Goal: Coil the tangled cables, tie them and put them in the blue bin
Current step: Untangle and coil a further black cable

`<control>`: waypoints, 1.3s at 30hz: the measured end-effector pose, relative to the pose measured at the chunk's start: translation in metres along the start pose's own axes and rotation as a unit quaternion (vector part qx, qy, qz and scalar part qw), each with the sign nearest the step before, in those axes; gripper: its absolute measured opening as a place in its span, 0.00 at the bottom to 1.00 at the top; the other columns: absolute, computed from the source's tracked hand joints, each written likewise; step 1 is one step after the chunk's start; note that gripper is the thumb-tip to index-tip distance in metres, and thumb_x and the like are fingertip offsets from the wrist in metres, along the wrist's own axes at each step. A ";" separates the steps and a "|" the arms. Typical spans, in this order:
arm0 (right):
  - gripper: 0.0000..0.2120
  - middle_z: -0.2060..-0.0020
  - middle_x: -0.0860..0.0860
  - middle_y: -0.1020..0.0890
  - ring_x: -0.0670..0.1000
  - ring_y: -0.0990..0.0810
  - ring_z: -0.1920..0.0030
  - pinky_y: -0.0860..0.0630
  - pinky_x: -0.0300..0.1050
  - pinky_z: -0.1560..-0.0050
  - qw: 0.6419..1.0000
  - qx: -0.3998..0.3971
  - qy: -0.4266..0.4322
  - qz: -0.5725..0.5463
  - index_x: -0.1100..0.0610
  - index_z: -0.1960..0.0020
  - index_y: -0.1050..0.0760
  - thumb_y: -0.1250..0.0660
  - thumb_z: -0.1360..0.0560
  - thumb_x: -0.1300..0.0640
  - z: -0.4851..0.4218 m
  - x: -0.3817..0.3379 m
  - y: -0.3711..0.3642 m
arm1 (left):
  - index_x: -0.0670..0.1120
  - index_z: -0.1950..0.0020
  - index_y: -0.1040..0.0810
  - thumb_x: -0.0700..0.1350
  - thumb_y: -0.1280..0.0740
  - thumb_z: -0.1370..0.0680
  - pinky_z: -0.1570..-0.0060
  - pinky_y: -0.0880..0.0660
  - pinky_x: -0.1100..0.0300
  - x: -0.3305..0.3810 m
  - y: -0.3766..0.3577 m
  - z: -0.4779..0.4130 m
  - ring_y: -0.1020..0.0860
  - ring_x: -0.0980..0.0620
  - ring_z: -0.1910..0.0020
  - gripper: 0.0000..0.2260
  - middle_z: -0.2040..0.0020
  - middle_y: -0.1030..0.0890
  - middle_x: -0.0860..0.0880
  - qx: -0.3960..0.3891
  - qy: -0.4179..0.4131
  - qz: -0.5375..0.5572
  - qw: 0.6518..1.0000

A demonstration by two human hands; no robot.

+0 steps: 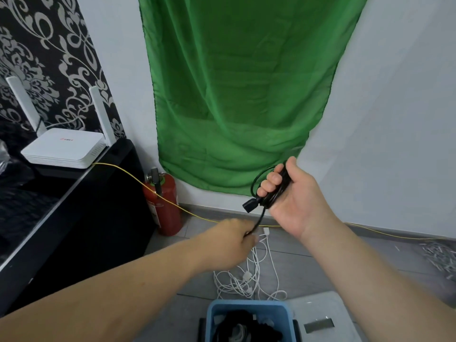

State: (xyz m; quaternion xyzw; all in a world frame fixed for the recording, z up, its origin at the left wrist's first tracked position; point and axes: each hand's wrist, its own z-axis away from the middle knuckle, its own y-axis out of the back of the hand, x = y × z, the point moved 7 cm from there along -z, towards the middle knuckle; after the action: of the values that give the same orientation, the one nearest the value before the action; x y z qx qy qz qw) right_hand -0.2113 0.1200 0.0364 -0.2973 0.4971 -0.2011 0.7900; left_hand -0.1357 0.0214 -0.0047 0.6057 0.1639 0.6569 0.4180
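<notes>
Green cloth (234, 95) behind, black cable (281, 183) coiled in mid-air.
The blue bin (249, 306) sat at the bottom edge; the router (64, 149) bore a red logo too blurred to read. The right hand (293, 201) clasped the coil in a closed grip; the left hand (232, 245) pinched its tail above tangled white cables (249, 275).

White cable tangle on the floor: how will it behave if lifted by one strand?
Likely floppy: the white cables lie in loose loops on the floor. Thin, so probably light. Loops overlap, so one strand would likely drag the tangle along.
</notes>
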 end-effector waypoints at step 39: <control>0.29 0.69 0.55 0.26 0.53 0.28 0.73 0.37 0.40 0.80 0.909 -0.135 -0.161 0.361 0.62 0.44 0.23 0.49 0.15 0.39 0.026 0.076 -0.026 | 0.52 0.35 0.23 0.65 0.41 0.20 0.44 0.23 0.52 -0.018 0.076 0.036 0.20 0.56 0.46 0.23 0.44 0.18 0.54 0.150 -0.107 -0.029 0.982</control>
State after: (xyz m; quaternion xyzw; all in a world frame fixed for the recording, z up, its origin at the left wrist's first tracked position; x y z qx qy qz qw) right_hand -0.1561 0.0607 0.0114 -0.2298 0.4593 0.2171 0.8301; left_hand -0.1298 -0.0481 0.0455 0.7231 0.2326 0.5439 0.3565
